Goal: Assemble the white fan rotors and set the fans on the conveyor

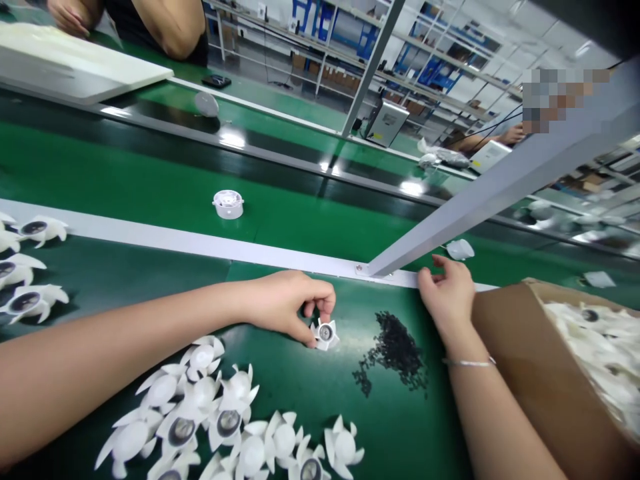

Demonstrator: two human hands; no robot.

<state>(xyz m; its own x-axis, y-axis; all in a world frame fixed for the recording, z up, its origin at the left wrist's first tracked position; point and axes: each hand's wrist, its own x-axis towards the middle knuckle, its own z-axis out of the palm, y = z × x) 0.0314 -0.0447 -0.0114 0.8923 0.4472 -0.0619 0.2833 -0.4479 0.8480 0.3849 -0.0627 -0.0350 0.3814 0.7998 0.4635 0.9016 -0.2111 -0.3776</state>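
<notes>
My left hand (290, 303) pinches a small white plastic fan impeller (325, 333) against the green table mat, thumb and fingers closed on it. Just right of it lies a heap of tiny black parts (395, 350). My right hand (449, 293) rests near the white table edge strip beside the foot of a slanted metal post (450, 217); its fingers are curled and what they hold, if anything, is hidden. A silver bracelet sits on that wrist.
Several white impellers (225, 420) lie in a pile at the front, more at the far left (27, 267). A cardboard box (530, 373) of impellers stands at right. A white round housing (228, 203) rides the green conveyor. Other people's arms show beyond.
</notes>
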